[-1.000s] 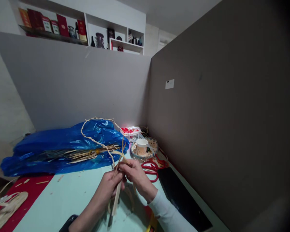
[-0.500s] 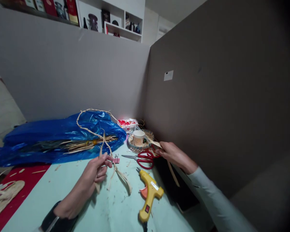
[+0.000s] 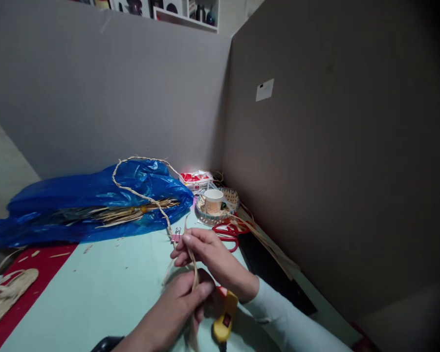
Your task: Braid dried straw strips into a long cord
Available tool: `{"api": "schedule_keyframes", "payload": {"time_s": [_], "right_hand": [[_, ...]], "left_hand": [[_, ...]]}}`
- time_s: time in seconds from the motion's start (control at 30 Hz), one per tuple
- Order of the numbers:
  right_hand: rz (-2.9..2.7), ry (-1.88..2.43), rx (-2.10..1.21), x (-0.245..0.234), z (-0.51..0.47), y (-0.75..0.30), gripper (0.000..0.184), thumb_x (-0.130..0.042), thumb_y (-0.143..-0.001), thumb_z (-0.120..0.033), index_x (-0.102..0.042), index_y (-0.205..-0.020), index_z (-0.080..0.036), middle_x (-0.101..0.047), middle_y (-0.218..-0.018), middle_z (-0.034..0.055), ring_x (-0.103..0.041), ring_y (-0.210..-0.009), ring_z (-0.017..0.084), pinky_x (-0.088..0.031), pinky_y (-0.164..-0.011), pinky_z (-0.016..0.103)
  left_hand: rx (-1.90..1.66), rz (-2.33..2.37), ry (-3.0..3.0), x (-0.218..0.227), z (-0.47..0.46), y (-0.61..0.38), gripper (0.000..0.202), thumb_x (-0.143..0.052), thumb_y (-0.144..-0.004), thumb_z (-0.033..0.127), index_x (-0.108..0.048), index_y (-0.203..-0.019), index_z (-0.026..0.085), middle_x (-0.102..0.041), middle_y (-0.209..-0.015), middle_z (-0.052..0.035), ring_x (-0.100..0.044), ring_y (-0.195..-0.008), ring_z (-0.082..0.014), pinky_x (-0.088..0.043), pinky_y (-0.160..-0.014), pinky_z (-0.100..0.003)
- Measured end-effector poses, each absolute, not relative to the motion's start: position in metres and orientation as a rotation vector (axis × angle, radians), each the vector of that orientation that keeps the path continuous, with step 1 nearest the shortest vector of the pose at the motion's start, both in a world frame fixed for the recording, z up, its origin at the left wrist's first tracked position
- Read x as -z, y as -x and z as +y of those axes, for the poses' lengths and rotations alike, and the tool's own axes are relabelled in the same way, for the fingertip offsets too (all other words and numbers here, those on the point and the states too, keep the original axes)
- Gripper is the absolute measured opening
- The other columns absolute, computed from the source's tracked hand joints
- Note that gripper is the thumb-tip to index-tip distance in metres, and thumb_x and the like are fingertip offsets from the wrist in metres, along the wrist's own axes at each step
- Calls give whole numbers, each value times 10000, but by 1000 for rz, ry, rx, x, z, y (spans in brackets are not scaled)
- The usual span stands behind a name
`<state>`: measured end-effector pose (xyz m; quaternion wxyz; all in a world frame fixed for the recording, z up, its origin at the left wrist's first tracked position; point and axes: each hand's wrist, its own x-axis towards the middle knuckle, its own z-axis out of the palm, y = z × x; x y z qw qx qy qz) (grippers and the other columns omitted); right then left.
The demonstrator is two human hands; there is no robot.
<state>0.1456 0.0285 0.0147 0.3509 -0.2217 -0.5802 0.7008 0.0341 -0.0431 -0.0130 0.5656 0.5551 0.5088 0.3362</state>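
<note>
A flat pale straw strip (image 3: 194,268) runs between my two hands. My left hand (image 3: 185,293) is closed around its lower part, with the tail hanging below. Just above, my right hand (image 3: 201,249) pinches the strip's upper part between thumb and fingers. Beyond my fingertips a pink binder clip (image 3: 176,238) sits at the end of a braided straw cord (image 3: 152,199), which loops back over the blue plastic bag (image 3: 77,188). Loose strand ends hang under the clip, partly hidden by my right hand. A yellow glue gun (image 3: 224,320) lies partly covered by my hands.
Red-handled scissors (image 3: 225,237) lie right of the clip, their blades hidden. Behind them a shallow woven basket (image 3: 234,200) holds a paper cup (image 3: 213,201). Straw strips (image 3: 271,247) lie over a black flat object (image 3: 256,259). A woven straw slipper (image 3: 14,296) is at far left.
My right hand has come left from beside the basket to the clip. My left hand has moved right and down, now closed on the strip. The view has tilted down.
</note>
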Motion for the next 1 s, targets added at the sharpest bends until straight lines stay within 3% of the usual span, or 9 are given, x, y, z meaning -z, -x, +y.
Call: {"api": "schedule_keyframes", "payload": {"time_s": [0.03, 0.07, 0.13, 0.2, 0.3, 0.47, 0.6, 0.77, 1.0], "right_hand": [[-1381, 580, -1882, -12, 34, -145, 317, -586, -840, -468, -591, -825, -151, -642, -785, 38, -573, -619, 115, -465, -619, 258], [-1293, 596, -1902, -10, 40, -146, 312, -616, -813, -460, -586, -836, -150, -623, -737, 20, -525, -552, 91, -445, -560, 235], [-1209, 648, -1875, -8, 54, -149, 283, -648, -779, -417, -581, -837, -149, -559, -642, -22, -407, -470, 56, -356, -459, 188], [-1198, 725, -1854, -5, 65, -150, 232, -633, -783, -369, -573, -816, -148, -497, -594, -46, -324, -448, 45, -252, -416, 172], [-1304, 899, -1834, 5, 74, -149, 172, -551, -828, -320, -544, -774, -157, -476, -591, -43, -297, -442, 54, -182, -417, 200], [-1947, 1021, -1317, 20, 71, -148, 203, -528, -850, -272, -510, -673, -175, -516, -637, -8, -414, -567, 111, -255, -522, 255], [-2278, 1128, -999, 21, 58, -146, 162, -553, -855, -298, -582, -756, -173, -602, -768, 51, -500, -755, 184, -277, -607, 282], [-2424, 1267, -863, 19, 45, -140, 130, -533, -865, -236, -633, -878, -152, -635, -900, 116, -536, -875, 232, -306, -664, 304], [-2386, 1260, -933, 9, 46, -144, 172, -487, -903, -258, -624, -881, -157, -640, -873, 73, -547, -850, 190, -334, -687, 280]], "left_hand": [[-804, 1227, -1383, 8, -42, -25, 374, -540, -833, 542, -670, -787, 193, -677, -736, -35, -549, -599, -142, -394, -555, -235], [-806, 1295, -1421, 3, -39, -13, 392, -525, -829, 557, -677, -787, 199, -683, -769, -41, -555, -647, -162, -396, -582, -243], [-860, 1534, -1475, -5, -29, 10, 429, -457, -844, 563, -663, -738, 202, -652, -715, -35, -535, -650, -184, -378, -598, -262], [-889, 1888, -1556, -5, -15, 27, 348, -559, -782, 521, -627, -649, 206, -635, -658, -27, -525, -652, -200, -351, -619, -272], [-744, 2056, -1624, 8, 4, 33, 244, -616, -745, 444, -629, -660, 216, -647, -652, -29, -550, -654, -225, -322, -613, -277], [-672, 2068, -1727, 28, 16, 22, 120, -615, -726, 312, -559, -664, 227, -627, -620, -6, -550, -611, -213, -294, -580, -264], [-640, 2013, -1769, 29, 17, 25, 70, -559, -740, 243, -560, -675, 218, -623, -612, -4, -560, -610, -205, -319, -589, -263], [-635, 2006, -1731, 27, 18, 29, 129, -519, -744, 236, -535, -619, 212, -555, -554, 16, -506, -552, -175, -307, -556, -263], [-764, 1596, -1173, 30, 18, 45, 231, -617, -719, 386, -564, -679, 165, -592, -584, 12, -360, -462, -85, -227, -464, -218]]}}
